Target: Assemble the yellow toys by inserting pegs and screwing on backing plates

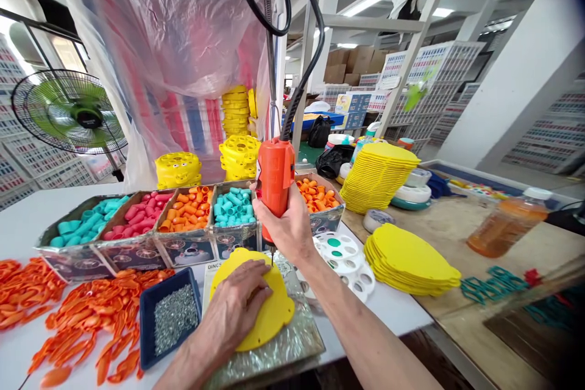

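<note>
My right hand (292, 225) is wrapped round an orange-red electric screwdriver (275, 170) that hangs on a black cable. The thin bit points down and meets the upper right edge of a flat yellow plastic plate (269, 311), close to a rim hole. Pressed flat on that plate is my left hand (242, 298), fingers stretched out and holding nothing. The plate lies on a plastic-wrapped board (297, 347). Whether a screw sits under the bit is too small to tell. Left of my left hand stands a dark blue tray (145, 323) of small metal screws (176, 317).
A row of boxes (192, 250) holds teal, pink and orange plastic pieces. Orange parts (100, 311) lie heaped at left. White perforated discs (351, 262) and stacked yellow plates (411, 256) sit at right, near a bottle (507, 225). A fan (68, 113) stands far left.
</note>
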The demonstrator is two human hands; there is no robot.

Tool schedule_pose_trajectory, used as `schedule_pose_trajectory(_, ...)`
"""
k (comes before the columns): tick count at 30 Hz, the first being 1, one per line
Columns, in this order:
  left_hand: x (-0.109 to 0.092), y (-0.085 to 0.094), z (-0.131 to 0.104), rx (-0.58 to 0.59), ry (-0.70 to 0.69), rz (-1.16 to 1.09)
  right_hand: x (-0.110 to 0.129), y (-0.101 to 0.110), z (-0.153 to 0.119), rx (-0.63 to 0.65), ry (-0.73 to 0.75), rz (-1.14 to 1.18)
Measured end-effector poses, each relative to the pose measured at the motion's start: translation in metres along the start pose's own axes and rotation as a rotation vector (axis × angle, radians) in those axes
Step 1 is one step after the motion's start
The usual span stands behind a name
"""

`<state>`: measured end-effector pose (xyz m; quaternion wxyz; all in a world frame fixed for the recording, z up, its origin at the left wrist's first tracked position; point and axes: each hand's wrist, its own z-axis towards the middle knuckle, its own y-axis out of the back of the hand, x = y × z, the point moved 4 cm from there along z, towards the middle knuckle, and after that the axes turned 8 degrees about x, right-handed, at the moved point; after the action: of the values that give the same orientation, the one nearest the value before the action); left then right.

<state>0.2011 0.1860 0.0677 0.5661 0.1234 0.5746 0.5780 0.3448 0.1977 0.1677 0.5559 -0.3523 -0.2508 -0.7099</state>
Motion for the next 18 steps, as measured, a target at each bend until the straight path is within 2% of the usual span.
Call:
schedule_pose_trajectory(8,-0.0025,0.0012,0.0009,0.01,-0.01,0.023,0.0003,0.0024,-0.0017,-0.031,-0.001,-0.042)
schedule_pose_trajectory(14,-0.0019,-0.0001,0.0019,0.012,-0.014,0.032,-0.0038,0.0011,-0.0027,-0.025,-0.009,0.02)
schedule_pose_trajectory(18,-0.0018,-0.0003,0.0023,0.012,-0.001,0.029,-0.0043,0.0019,-0.0044,-0.039,0.017,-0.04)
